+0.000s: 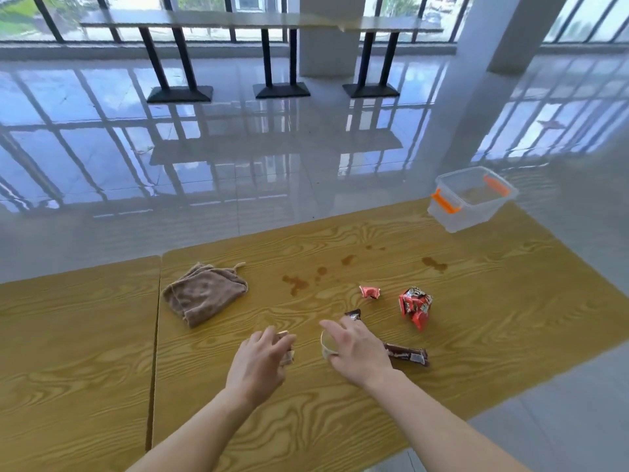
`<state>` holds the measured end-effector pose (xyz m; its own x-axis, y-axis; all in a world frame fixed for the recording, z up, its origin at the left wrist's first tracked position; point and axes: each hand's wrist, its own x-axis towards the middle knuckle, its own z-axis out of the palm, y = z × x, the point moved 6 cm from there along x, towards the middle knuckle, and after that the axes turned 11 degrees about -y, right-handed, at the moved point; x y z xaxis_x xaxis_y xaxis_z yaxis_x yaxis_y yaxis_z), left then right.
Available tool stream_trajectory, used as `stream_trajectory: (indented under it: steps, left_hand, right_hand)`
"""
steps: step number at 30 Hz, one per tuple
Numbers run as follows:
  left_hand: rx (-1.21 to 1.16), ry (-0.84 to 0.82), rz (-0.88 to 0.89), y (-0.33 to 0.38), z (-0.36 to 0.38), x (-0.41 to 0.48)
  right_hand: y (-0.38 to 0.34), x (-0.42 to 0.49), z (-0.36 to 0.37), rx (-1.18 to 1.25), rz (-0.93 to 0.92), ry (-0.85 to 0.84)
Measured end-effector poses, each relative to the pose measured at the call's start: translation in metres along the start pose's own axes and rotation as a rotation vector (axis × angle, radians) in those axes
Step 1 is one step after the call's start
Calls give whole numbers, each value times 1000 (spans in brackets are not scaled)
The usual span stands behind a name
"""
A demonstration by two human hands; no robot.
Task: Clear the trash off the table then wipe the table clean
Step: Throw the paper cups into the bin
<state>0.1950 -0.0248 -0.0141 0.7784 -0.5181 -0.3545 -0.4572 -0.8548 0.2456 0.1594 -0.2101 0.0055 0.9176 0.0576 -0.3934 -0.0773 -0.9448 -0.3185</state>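
Wrapper point(288, 356) mostly hidden in curled left hand point(260, 364); right hand point(359, 352) covers cup point(327, 345), grasp unclear.

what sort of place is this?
Likely a canteen or cafeteria hall: wood-grain laminate table with a crumpled red snack wrapper on it, long high counter on black pedestal legs, glossy tiled floor.

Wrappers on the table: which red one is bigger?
The crumpled red wrapper farthest right; the other red scrap, nearer the brown stains, is much smaller.
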Motion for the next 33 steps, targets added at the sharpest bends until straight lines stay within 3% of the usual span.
stream_trajectory:
  steps: [12,23,33]
  left_hand:
    - [68,1,298,118,-6,-2]
    - [187,-55,584,319,57,-56]
    - [265,-162,835,486,138,-104]
  right_hand:
    - [78,-118,-6,153,253,225]
    - [207,-308,40,303,523,349]
    - [304,-473,116,432,812,358]
